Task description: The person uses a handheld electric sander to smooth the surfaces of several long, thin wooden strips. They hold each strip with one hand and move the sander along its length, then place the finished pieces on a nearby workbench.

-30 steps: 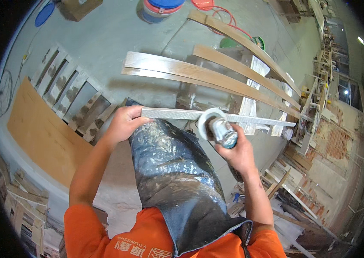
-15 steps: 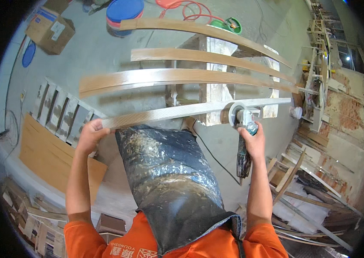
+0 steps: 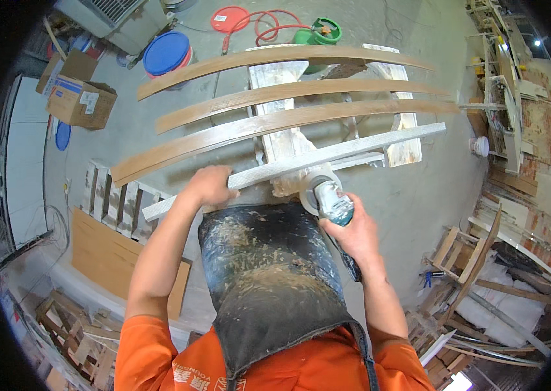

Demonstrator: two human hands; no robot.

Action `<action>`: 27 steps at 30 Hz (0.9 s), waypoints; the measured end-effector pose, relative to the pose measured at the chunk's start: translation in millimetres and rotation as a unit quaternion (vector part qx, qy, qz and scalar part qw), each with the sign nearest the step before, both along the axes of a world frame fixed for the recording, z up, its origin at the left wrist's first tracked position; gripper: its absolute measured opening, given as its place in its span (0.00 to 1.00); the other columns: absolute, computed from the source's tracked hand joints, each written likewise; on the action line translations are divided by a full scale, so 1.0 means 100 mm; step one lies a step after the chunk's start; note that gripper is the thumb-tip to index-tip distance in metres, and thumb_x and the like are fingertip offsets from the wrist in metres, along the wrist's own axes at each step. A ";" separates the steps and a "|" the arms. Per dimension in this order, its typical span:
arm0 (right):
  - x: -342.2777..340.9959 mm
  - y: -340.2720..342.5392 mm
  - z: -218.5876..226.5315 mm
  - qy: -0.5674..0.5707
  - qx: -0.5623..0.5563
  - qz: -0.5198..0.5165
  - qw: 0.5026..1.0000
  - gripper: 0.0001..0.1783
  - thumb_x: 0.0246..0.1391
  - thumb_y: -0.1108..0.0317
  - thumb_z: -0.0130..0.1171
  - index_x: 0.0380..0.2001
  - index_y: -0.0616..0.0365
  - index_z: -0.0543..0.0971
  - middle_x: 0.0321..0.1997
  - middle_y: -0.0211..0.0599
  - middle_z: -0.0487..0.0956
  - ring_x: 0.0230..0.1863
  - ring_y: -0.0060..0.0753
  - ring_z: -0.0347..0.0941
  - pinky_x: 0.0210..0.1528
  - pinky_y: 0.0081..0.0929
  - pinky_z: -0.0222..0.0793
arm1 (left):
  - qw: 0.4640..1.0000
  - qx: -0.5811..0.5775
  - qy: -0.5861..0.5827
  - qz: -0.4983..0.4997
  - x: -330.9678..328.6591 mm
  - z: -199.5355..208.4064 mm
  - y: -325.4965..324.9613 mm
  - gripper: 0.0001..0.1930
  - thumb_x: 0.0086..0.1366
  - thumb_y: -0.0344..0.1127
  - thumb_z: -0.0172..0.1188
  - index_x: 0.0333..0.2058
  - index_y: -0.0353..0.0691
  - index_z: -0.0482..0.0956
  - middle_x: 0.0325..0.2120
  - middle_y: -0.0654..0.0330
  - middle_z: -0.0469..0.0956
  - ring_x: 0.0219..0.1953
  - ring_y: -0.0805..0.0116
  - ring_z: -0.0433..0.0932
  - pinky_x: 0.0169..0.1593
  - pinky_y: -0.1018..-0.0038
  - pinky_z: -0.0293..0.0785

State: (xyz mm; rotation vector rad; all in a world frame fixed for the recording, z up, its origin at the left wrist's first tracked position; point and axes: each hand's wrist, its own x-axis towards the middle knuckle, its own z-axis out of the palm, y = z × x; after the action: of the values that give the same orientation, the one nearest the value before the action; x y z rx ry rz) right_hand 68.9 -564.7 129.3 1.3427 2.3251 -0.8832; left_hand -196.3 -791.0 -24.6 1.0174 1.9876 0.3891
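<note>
A pale, whitish curved wooden strip (image 3: 353, 148) lies slanting in front of me. My left hand (image 3: 210, 186) is closed round it, left of its middle, and its left end sticks out past my wrist. My right hand (image 3: 355, 231) grips an angle grinder (image 3: 335, 203) by its body. The grinder's round disc (image 3: 314, 188) is just on the near side of the strip; whether they touch I cannot tell. Beyond the strip, three brown curved wooden strips (image 3: 288, 122) lie side by side across paint-stained wooden supports (image 3: 400, 140).
A stained dark apron (image 3: 269, 260) covers my front. Blue-lidded bucket (image 3: 166, 53), green container (image 3: 319, 32) and red hose (image 3: 274, 31) stand or lie at the far side. Cardboard boxes (image 3: 83, 101) and a slatted pallet (image 3: 116, 195) are at left. Scrap wood (image 3: 477, 267) piles up at right.
My left hand has moved from the strip's left end rightward along it. The grinder has come left and nearer to me, from the far side of the strip to its near side. The view has shifted.
</note>
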 end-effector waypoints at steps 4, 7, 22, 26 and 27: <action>-0.04 0.04 -0.16 0.029 0.008 0.082 0.996 0.46 0.46 0.48 0.78 0.66 0.50 0.70 0.46 0.56 0.87 0.48 0.62 0.84 0.50 0.50 0.80 | 0.976 -0.074 -0.202 0.039 -0.11 -0.12 0.15 0.13 0.62 0.37 0.69 0.41 0.33 0.85 0.33 0.46 0.86 0.39 0.53 0.85 0.47 0.58 0.77; -0.09 0.06 -0.31 0.082 -0.003 0.117 0.990 0.47 0.45 0.48 0.78 0.66 0.51 0.69 0.45 0.57 0.86 0.46 0.64 0.83 0.47 0.52 0.80 | 0.983 -0.118 -0.140 0.024 0.04 0.22 0.25 0.10 0.64 0.36 0.68 0.39 0.35 0.83 0.33 0.45 0.86 0.39 0.48 0.85 0.44 0.55 0.77; -0.03 0.61 -0.53 0.075 0.022 0.138 0.987 0.47 0.44 0.52 0.79 0.65 0.51 0.69 0.47 0.58 0.84 0.46 0.65 0.83 0.46 0.54 0.80 | 0.999 -0.041 0.015 0.004 0.31 0.07 0.07 0.11 0.65 0.38 0.66 0.39 0.38 0.81 0.32 0.41 0.83 0.39 0.35 0.81 0.42 0.47 0.76; 0.13 1.22 -0.45 0.046 0.068 0.062 0.995 0.45 0.45 0.52 0.79 0.64 0.51 0.70 0.45 0.57 0.86 0.46 0.64 0.83 0.46 0.52 0.80 | 0.997 -0.072 0.005 0.021 0.30 0.11 0.05 0.10 0.64 0.36 0.66 0.39 0.38 0.81 0.32 0.41 0.82 0.39 0.35 0.81 0.42 0.47 0.76; 0.17 1.39 -0.41 0.037 0.082 0.047 0.995 0.45 0.45 0.52 0.79 0.64 0.51 0.70 0.44 0.57 0.86 0.45 0.65 0.83 0.46 0.52 0.79 | 0.996 -0.083 -0.002 0.026 0.29 0.15 0.07 0.09 0.64 0.36 0.66 0.39 0.37 0.81 0.32 0.41 0.82 0.39 0.35 0.81 0.43 0.47 0.76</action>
State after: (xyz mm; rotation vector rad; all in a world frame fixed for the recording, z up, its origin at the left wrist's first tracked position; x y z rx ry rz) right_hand 86.1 -426.2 88.6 1.2710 2.5425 -0.7383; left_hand -167.3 -784.3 -10.0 0.8618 2.0095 0.2484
